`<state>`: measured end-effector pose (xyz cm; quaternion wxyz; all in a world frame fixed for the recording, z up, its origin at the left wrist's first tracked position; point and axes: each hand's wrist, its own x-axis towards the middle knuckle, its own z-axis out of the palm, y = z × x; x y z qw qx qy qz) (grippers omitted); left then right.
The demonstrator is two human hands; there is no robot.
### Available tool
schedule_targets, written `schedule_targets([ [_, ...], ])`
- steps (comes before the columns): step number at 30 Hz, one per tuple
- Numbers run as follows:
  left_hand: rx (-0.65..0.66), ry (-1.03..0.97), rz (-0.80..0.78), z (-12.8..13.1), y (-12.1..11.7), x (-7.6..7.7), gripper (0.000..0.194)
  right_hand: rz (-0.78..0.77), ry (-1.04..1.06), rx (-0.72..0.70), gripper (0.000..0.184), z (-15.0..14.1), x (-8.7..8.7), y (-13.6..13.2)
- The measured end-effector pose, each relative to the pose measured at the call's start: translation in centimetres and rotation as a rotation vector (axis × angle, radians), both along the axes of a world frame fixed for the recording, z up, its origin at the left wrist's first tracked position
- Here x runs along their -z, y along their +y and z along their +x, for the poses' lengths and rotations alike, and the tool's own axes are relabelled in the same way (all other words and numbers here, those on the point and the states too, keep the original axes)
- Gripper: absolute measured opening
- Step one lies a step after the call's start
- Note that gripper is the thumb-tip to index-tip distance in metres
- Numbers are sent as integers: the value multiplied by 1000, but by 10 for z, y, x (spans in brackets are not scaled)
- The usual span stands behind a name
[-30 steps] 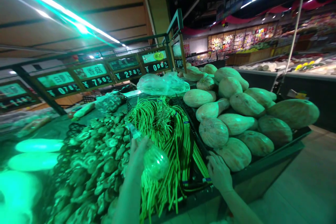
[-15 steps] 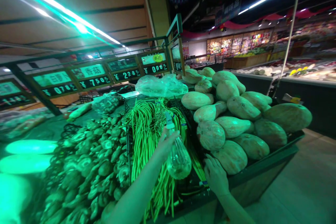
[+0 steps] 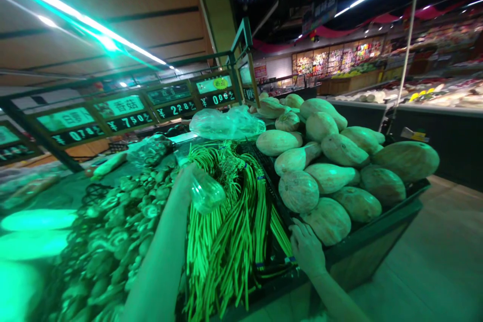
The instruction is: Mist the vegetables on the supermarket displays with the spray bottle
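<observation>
A clear spray bottle (image 3: 207, 192) is in my left hand (image 3: 187, 181), raised over the upper left of the long green beans (image 3: 222, 236). The bottle is tilted, its round base toward me, and my hand hides its top; my fingers are wrapped round it. The beans lie in a dark crate, some bundled with blue bands. My right hand (image 3: 306, 245) rests on the crate's edge between the beans and the pale pumpkins (image 3: 327, 221), its fingers stretched out flat and holding nothing. The fingertips lie close beside the nearest pumpkin.
Mushrooms (image 3: 116, 241) fill the space left of the beans. Pale long vegetables (image 3: 37, 220) lie at the far left. Behind the beans sits a clear plastic bag (image 3: 226, 122). Price signs (image 3: 130, 113) hang from a dark frame along the back.
My left hand has moved left with the spray bottle, from the middle of the beans to their upper left side. My right hand stays on the crate's edge. The view has shifted slightly.
</observation>
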<state>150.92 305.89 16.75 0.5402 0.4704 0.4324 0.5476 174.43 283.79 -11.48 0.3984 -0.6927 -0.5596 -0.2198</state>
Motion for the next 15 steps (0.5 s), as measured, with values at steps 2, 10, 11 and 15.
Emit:
schedule_targets([
  [2,115,0,6,27,-19,1,41,-6,25,0,22,-1,-2,0],
  [10,682,-60,-74,68,-167,50,66,-63,105,12,28,-4,-1,3],
  [11,689,-49,-108,64,-181,60,61,-67,116,10,28,-4,1,4],
  [15,696,30,-174,44,-217,97,34,-61,139,32,30,-4,13,9],
])
